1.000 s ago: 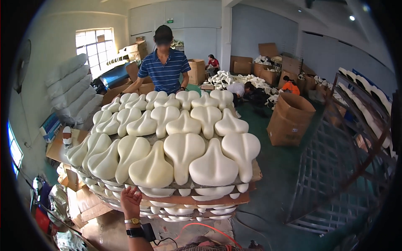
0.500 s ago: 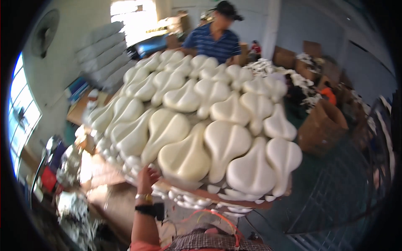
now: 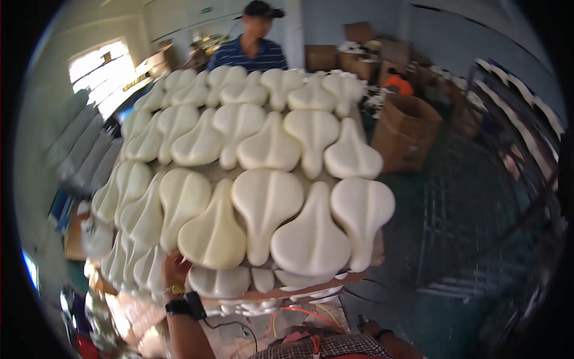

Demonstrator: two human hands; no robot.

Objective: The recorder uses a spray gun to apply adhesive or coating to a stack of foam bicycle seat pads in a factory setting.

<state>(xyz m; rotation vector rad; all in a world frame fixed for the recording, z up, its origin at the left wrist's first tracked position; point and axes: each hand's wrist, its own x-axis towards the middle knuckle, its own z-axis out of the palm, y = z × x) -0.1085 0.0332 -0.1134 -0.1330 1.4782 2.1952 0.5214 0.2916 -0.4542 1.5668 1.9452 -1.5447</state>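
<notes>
Cream-white foam bicycle saddle pads lie in close rows on a table in front of me, wide ends and narrow noses alternating. My left hand is at the near left of the top layer, fingers loosely bent and apart, beside the nose of one pad and the wide end of a yellower pad. It does not appear to grip either one. My right hand is low at the lower edge, right of my checked apron, away from the pads; its fingers are dark and unclear.
More pads sit in a lower layer under a brown board edge. A person in a striped shirt stands beyond the table. A large cardboard box and a metal rack stand at right. An orange hose crosses below.
My view has swung to the right, so the table shows squarer and further left. My left hand stays by the near left pads. My right hand has come into view.
</notes>
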